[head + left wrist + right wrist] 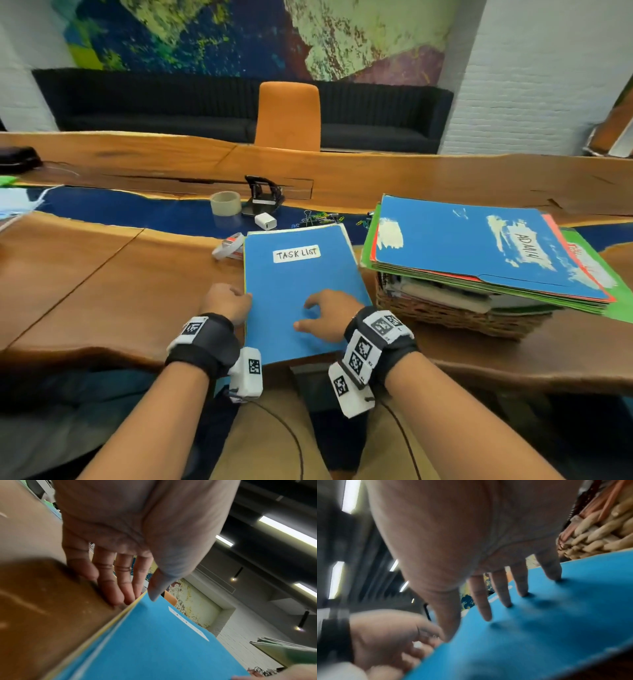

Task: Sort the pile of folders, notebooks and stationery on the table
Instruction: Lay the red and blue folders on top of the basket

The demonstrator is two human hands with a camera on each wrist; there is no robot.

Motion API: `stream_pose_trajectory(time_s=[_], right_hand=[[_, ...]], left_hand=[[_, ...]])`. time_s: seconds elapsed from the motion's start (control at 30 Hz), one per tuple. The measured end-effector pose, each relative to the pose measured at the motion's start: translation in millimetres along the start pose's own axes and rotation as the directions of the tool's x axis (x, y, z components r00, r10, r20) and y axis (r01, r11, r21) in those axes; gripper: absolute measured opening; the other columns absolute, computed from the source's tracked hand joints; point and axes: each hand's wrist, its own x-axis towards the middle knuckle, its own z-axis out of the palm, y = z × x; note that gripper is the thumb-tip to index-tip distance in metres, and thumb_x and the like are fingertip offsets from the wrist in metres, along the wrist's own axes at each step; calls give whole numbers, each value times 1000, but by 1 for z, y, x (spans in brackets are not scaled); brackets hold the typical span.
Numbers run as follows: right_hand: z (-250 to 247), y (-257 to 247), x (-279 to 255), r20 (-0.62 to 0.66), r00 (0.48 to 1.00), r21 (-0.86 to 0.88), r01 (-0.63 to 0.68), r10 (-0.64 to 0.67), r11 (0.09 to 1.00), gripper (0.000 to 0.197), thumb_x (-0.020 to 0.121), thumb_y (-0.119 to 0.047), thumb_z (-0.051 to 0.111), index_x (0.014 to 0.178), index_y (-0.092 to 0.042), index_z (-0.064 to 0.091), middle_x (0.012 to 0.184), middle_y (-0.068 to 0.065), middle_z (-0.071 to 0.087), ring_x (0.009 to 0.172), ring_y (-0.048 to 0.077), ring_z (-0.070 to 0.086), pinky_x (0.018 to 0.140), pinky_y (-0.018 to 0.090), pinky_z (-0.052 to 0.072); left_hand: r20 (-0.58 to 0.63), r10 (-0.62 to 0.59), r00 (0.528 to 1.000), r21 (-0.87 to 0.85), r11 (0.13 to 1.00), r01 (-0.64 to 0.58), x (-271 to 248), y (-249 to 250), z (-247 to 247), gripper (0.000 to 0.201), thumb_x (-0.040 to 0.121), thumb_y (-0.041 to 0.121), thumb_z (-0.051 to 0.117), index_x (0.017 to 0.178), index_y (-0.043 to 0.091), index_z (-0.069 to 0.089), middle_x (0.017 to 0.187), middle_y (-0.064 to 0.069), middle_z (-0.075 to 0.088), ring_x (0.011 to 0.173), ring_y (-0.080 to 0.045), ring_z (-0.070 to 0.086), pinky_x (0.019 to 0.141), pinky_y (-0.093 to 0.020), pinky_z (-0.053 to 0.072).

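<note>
A blue folder (301, 284) labelled TASK LIST lies flat on the wooden table (102, 274) right in front of me, on top of a few yellow and white sheets or folders. My left hand (227, 301) is at its left edge; in the left wrist view the fingers (109, 588) lie fairly straight against the edge of the blue folder (154, 642), with the thumb over the cover. My right hand (329, 315) rests on the cover with its fingertips (506, 601) spread and pressing down on the blue folder (539, 628).
To the right, a wicker basket (445, 315) carries a tilted stack of folders topped by a blue ADMIN folder (479, 246). Behind the folder lie a tape roll (225, 203), a hole punch (263, 192), a white charger (265, 221) and binder clips (315, 217). An orange chair (287, 116) stands opposite.
</note>
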Motion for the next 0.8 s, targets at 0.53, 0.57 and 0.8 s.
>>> stream_pose_trajectory(time_s=[0.53,0.57,0.8], right_hand=[[16,25,12,-162,956,130,-227,246,965,63,77,-63,61,128,-28,45,149,9,31,145,30,19,113,46,33],[17,25,11,-155,959,128,-221,239,967,65,78,-64,61,129,-28,44,151,8,29,146,30,18,114,46,32],[18,28,14,-99,968,122,-220,232,968,72,72,-71,59,129,-31,42,145,7,36,142,32,26,111,49,35]], left_hand=[[-1,7,1000,-107,994,-7,-6,4,-4,21,88,27,69,82,8,72,91,-7,73,84,-27,68,77,-36,56],[-17,11,1000,-116,993,-13,-6,5,-6,18,89,27,69,78,13,71,90,-5,73,84,-26,68,78,-36,57],[-40,79,996,-114,990,-83,-13,14,-10,14,94,33,62,86,23,69,95,1,70,81,-20,66,69,-27,52]])
